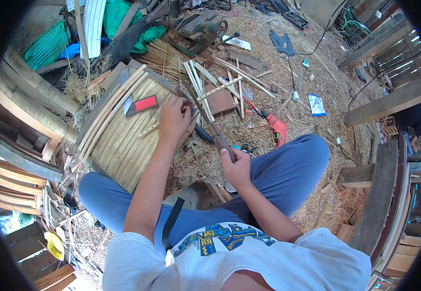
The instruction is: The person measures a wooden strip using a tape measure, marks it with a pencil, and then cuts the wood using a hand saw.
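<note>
My right hand (236,167) is closed round the brown handle of a long-bladed knife (214,130), whose dark blade points up and away to the left. My left hand (174,119) has its fingers curled at the right edge of a slatted wooden board (118,140). It grips a thin wooden strip with holes (221,87), which shows on both sides of the fist and passes by the blade. On the board, left of that hand, lies a flat dark block with a red panel (146,104).
A red power drill (277,130) lies beyond my right knee. Loose pale wooden strips (198,87) and a brown wood block (220,102) lie ahead on shavings. A vise-like metal tool (215,29) stands farther off. Wooden beams (390,104) rise at right, near another person (412,123).
</note>
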The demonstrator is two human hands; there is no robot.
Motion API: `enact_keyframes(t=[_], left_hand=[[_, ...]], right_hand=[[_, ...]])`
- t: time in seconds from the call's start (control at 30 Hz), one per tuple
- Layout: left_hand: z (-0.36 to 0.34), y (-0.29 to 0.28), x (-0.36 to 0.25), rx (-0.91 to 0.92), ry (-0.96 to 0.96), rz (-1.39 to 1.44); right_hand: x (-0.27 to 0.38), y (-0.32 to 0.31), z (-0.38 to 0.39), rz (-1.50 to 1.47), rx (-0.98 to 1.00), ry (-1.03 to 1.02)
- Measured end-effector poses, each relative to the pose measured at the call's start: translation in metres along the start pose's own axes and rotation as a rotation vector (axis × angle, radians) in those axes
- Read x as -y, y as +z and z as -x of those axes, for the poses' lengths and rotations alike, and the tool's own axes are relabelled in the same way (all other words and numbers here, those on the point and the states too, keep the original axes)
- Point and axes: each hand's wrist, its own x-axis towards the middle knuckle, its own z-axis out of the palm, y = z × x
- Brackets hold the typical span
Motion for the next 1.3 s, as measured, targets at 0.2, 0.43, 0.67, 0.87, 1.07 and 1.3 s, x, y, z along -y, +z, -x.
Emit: enact_keyframes(t=[0.2,0.43,0.67,0.87,1.07,1.3], left_hand=[[0.0,-0.003,0.0,0.019,-0.006,-0.026],[0.0,-0.003,-0.003,0.024,-0.005,-0.032],[0.0,-0.003,0.0,0.027,-0.007,-0.028],[-0.001,-0.001,-0.001,-0.032,0.043,-0.036],[0.0,0.0,0.0,-0.02,0.027,-0.001],[-0.001,-0.002,0.001,0.031,-0.028,-0.029]], right_hand=[[-0.007,0.002,-0.001,0.026,0.034,-0.008],[0.004,0.0,0.002,0.042,0.038,0.008],[0.005,-0.001,0.006,0.057,0.043,0.054],[-0.001,0.0,0.001,0.093,0.056,0.02],[0.005,-0.003,0.006,0.062,0.033,0.058],[0.019,-0.001,0.007,0.081,0.035,0.059]])
